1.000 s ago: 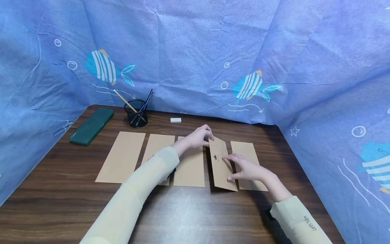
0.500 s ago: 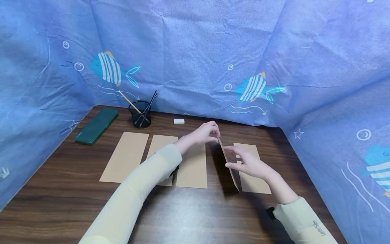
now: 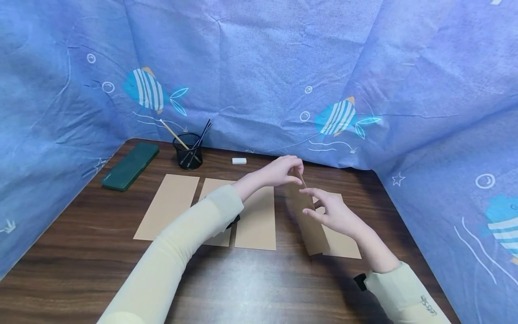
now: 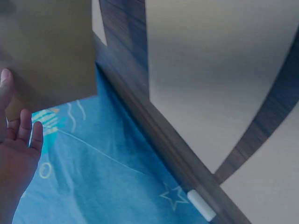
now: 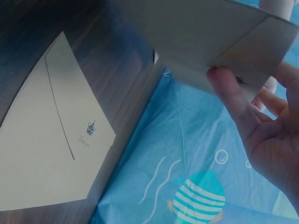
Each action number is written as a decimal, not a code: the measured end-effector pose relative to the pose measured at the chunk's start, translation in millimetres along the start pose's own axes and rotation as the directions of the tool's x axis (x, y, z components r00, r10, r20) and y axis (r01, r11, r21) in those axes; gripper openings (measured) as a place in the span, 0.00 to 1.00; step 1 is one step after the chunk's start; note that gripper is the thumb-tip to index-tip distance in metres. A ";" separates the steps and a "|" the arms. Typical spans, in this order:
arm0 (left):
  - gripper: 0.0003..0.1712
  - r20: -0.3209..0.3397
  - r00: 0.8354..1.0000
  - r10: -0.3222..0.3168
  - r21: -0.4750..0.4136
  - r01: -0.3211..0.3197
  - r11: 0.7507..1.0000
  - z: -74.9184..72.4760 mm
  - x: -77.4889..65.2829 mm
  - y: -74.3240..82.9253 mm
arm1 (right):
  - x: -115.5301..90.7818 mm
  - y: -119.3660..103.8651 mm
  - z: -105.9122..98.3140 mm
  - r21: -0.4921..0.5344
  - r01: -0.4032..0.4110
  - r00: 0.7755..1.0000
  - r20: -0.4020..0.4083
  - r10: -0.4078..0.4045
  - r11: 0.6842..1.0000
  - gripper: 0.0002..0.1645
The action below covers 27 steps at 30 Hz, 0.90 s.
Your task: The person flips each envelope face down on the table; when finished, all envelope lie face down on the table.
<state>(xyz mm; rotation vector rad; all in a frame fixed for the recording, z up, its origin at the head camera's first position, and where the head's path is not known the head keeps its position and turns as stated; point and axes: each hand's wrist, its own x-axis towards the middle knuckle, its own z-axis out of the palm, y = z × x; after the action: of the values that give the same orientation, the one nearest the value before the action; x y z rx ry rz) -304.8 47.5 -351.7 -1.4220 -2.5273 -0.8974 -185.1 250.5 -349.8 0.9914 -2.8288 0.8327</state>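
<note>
My left hand (image 3: pixel 279 173) pinches the far end of a brown paper envelope (image 3: pixel 309 225), holding it tilted on its long edge above the table. Its plain face shows in the head view. The right wrist view shows its flap side, with part of a dark print visible. My right hand (image 3: pixel 333 216) is at the upper long edge, thumb and fingers spread; in the right wrist view its thumb (image 5: pixel 229 88) overlaps the flap side, and contact is unclear. Beneath that hand lies another envelope (image 5: pixel 51 140), flap side up with a small crown print.
Three more brown envelopes, the leftmost (image 3: pixel 167 202) included, lie plain side up in a row on the wooden table (image 3: pixel 243 288). Behind them are a green case (image 3: pixel 131 166), a black mesh pen cup (image 3: pixel 189 155) and a white eraser (image 3: pixel 239 160). Fish-patterned cloth (image 3: pixel 259 90) surrounds the table.
The held envelope has turned over about its long edge, from printed side showing to plain side showing. My left hand has carried its far end to the right; the right hand has shifted slightly.
</note>
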 end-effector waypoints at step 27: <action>0.39 0.056 0.990 -0.129 0.060 0.125 0.990 -3.3 -17.3 0.5 | -14.6 29.5 -2.3 0.198 -0.162 0.967 -0.162 0.195 0.967 0.27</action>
<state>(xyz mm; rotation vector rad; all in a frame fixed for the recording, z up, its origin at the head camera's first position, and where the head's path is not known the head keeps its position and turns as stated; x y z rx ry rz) -295.3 33.0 -355.1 -1.3038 -2.6911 -0.8059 -191.1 279.2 -364.8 0.6415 -2.7535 1.1554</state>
